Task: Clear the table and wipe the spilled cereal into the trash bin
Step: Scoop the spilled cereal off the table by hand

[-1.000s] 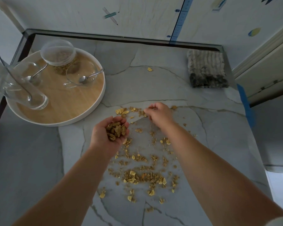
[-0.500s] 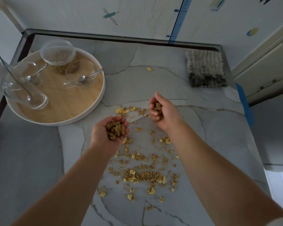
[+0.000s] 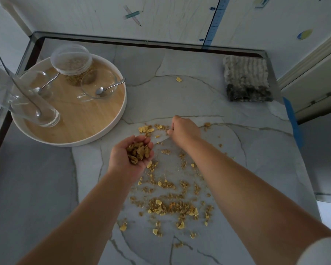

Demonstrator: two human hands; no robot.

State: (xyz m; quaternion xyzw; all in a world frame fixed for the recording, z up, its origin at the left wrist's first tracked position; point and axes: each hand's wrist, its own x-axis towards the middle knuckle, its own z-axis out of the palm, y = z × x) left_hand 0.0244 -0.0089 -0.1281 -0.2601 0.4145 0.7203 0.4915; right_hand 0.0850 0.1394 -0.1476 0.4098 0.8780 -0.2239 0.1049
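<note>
Marble table [image 3: 180,60]: one tray [image 3: 75,144], two bowls [image 3: 98,84], three spoons [image 3: 111,87]; left hand [image 3: 122,161] cups cereal [image 3: 139,151].

This looks like a home, most likely a family eating corner. The wall [image 3: 84,14] across the top of the frame carries a child's blue height chart [image 3: 215,22], a pencil sticker [image 3: 133,15] and a planet sticker [image 3: 304,34] at upper right. Below it is a marble-look table [image 3: 180,60] with breakfast things: at upper left a round wooden tray [image 3: 111,129] holds glass bowls [image 3: 98,85], spoons [image 3: 109,87] and a jar [image 3: 71,59]. Cereal [image 3: 168,206] lies scattered at lower centre, a folded cloth [image 3: 246,79] sits at upper right, and a cream panelled door [image 3: 313,83] is at the right edge.
</note>
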